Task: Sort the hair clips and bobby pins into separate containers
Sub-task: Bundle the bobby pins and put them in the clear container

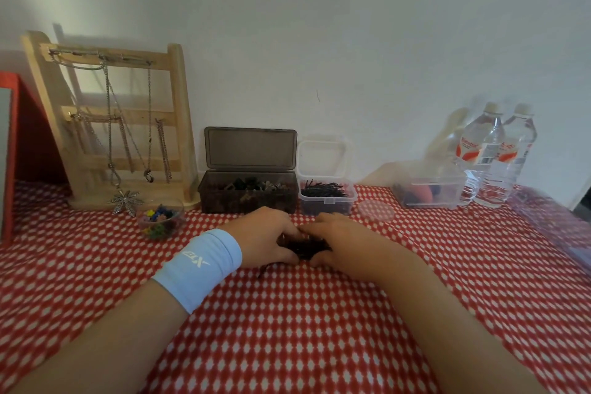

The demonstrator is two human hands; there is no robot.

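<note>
Cupping a dark pile of bobby pins between them, the left hand and the right hand rest on the desk, which is covered in a red cloth with white diamonds; the fingers of both hands curl inward around the pile, thumbs nearest the camera, fingertips of the two hands almost meeting at its far side; whether either hand actually pinches a pin cannot be told. One stray pin lies on the cloth just below the left thumb; a light blue wristband circles the left wrist. Behind the hands, against the wall, stands a smoky brown box with its lid raised, holding dark hair clips; just to its right sits a small clear container, lid also raised, holding a layer of black bobby pins. A round clear lid lies flat beside that container; farther right a clear lidded tub and two water bottles stand near the wall. To the left, a small glass bowl of coloured pieces sits in front of a wooden jewellery rack hung with chains.
</note>
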